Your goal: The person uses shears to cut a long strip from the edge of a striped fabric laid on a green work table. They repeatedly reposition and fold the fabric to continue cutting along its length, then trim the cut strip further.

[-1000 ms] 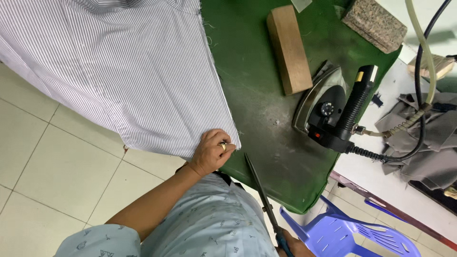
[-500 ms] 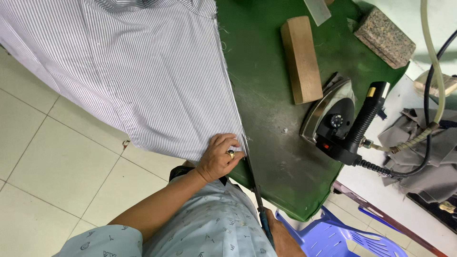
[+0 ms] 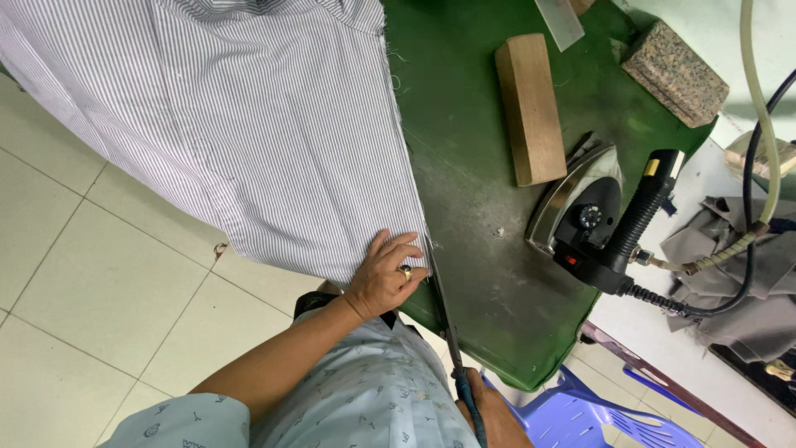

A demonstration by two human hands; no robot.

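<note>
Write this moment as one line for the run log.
left hand: flat on striped fabric corner | right hand: holds scissors along fabric edge | iron: idle on green table

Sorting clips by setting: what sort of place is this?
Likely a tailoring or garment workshop: a steam iron on a green pressing table, striped fabric, and scissors in the right hand.

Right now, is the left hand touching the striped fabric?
Touching. The head view shows the left hand lying flat on the lower corner of the striped fabric, fingers spread on the cloth beside the scissors, with no gap visible.
</note>
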